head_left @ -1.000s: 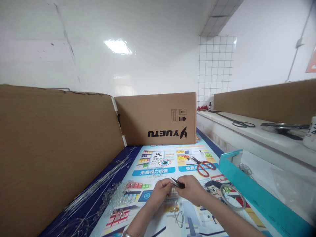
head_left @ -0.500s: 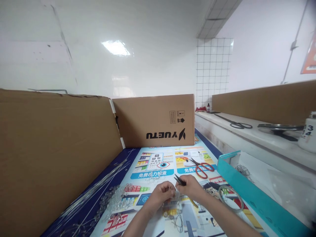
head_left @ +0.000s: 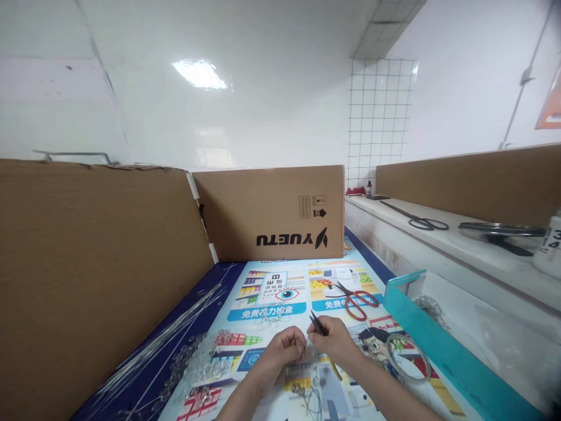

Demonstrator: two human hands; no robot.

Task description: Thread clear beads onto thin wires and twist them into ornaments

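My left hand [head_left: 286,351] has its thumb and fingers pinched on a thin wire [head_left: 307,347], close beside the other hand. My right hand [head_left: 335,340] is closed around needle-nose pliers [head_left: 317,323]; their dark jaws point up and away, and a yellow handle shows below the palm. The thumb and fingertips of that hand also come near the wire, but whether they grip it I cannot tell. Below the hands lie a few clear beads [head_left: 298,389] and a loose tangle of wire [head_left: 312,403]. The fingertips partly hide what is between them.
Red-handled scissors [head_left: 360,304] lie beyond my right hand, with a wire coil [head_left: 408,358] nearer. Many clear beads [head_left: 205,358] and long straight wires [head_left: 169,333] spread on the left. A teal-edged box [head_left: 456,359] stands at right; cardboard [head_left: 272,213] walls the back.
The view has shifted slightly. My hands stay close together, with the left hand turned a little and the pliers still in my right hand.
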